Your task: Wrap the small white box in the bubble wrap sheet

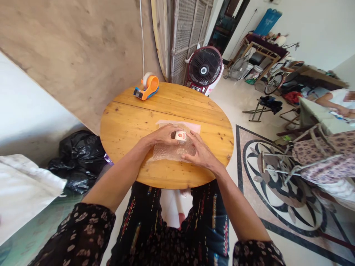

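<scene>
A small white box with red print stands over a sheet of bubble wrap on the round wooden table. My left hand grips the box from its left side, thumb and fingers around it. On the other side, my right hand is spread with its thumb and fingers apart, resting near the bubble wrap beside the box. Whether its fingertips touch the box is hard to see. A pale pinkish edge of the sheet shows behind both hands.
An orange and blue tape dispenser sits at the far left of the wooden table. Behind the table stands a fan. Black plastic bags lie at left. A person sits at another table on the right.
</scene>
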Demonstrator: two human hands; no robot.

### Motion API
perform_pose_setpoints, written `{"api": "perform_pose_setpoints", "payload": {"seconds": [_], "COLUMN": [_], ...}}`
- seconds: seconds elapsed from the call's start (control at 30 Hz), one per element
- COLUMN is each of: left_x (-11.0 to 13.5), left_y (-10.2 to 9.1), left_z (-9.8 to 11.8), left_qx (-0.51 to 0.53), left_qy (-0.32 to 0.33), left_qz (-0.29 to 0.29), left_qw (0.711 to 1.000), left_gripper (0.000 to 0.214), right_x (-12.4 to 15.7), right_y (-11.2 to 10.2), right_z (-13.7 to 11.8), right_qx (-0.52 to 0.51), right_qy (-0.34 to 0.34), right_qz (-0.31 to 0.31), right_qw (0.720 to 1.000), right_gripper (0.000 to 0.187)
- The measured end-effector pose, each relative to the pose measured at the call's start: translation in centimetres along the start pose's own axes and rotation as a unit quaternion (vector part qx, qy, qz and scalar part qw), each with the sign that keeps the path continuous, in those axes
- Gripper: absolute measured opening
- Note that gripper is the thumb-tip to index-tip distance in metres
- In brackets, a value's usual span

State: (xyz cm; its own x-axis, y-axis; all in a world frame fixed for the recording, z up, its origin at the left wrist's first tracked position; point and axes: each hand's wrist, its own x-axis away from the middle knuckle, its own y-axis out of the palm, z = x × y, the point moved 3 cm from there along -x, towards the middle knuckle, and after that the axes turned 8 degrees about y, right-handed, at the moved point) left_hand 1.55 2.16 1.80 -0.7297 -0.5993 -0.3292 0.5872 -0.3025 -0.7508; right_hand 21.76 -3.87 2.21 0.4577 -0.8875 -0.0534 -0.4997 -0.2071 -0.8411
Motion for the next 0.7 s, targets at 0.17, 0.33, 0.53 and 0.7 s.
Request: {"api": "perform_pose_setpoints", "payload": {"seconds": [0.17, 0.33, 0.53, 0.7], "left_x": [-0.1, 0.0, 0.1, 0.0], "left_y": [0.0, -0.2, -0.3, -0.3], "left_z": [0.5, 0.7, 0.7, 0.8], "left_qx": [0.023, 0.035, 0.003, 0.010], "left_qy": [0.010, 0.014, -0.006, -0.012], "left_qz": [0.009, 0.018, 0.015, 0.008], "left_qw": [1.000, 0.999, 1.000, 1.000], "left_gripper": [0.047, 0.045, 0.043, 0.040], "right_x": [0.8, 1.7, 2.5, 2.5], "right_y": [0.1, -0.1, 0.2, 1.2], "right_z": [-0.5, -1.2, -1.9, -2.2], "right_qx": [-0.002, -0.010, 0.011, 0.038], "right_qy": [-0.011, -0.029, -0.074, -0.079], "right_qz": [-0.015, -0.023, -0.048, 0.023], "right_qw": [1.000, 0.999, 0.996, 0.996], "right_gripper": [0.096, 0.088, 0.069, 0.023]}}
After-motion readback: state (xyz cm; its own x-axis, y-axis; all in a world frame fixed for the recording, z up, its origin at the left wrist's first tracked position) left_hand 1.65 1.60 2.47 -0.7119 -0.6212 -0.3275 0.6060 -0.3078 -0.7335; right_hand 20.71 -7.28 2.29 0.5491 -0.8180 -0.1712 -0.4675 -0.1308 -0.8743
